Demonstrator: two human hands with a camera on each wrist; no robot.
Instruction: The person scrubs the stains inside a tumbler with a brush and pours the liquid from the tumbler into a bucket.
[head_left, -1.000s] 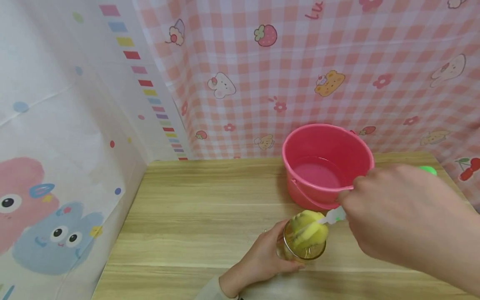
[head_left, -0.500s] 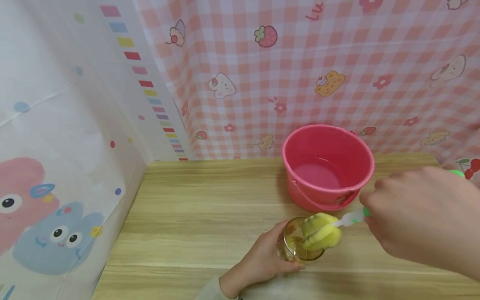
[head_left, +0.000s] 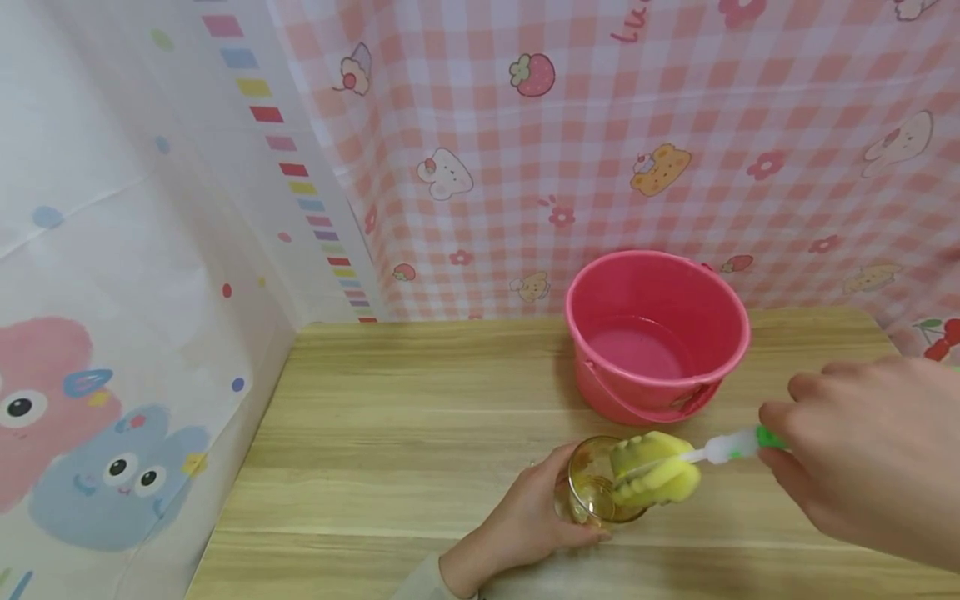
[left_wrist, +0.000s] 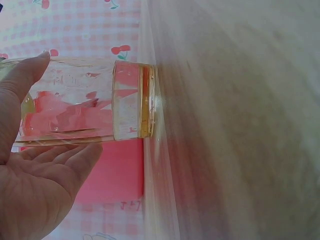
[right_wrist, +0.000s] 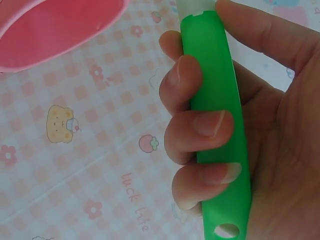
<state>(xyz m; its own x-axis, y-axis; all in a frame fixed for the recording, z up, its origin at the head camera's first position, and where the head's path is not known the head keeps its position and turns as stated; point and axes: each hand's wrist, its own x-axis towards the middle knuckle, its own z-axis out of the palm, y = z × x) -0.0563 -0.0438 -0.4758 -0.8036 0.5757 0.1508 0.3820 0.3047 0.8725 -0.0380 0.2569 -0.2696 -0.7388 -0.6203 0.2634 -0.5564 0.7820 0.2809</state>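
Note:
An amber-tinted drinking glass [head_left: 592,492] stands on the wooden table, and my left hand [head_left: 536,508] grips its side, thumb nearest me. In the left wrist view the thumb and fingers lie on opposite sides of the clear glass [left_wrist: 90,100]. My right hand [head_left: 862,458] holds a sponge cup brush by its green handle [right_wrist: 215,115], the fingers curled round it. The yellow sponge head [head_left: 660,471] of the brush overlaps the right side of the glass's rim in the head view. A little liquid shows at the bottom of the glass.
A pink bucket [head_left: 648,396] with some water in it stands behind the glass, its handle hanging down the front. The wooden table [head_left: 375,467] ends at a pink checkered cloth [head_left: 480,108] at the back. A white printed sheet [head_left: 150,275] hangs to the left.
My right hand has moved right and slightly toward me, drawing the sponge head from inside the glass out to its right rim. The left hand and glass stay in place.

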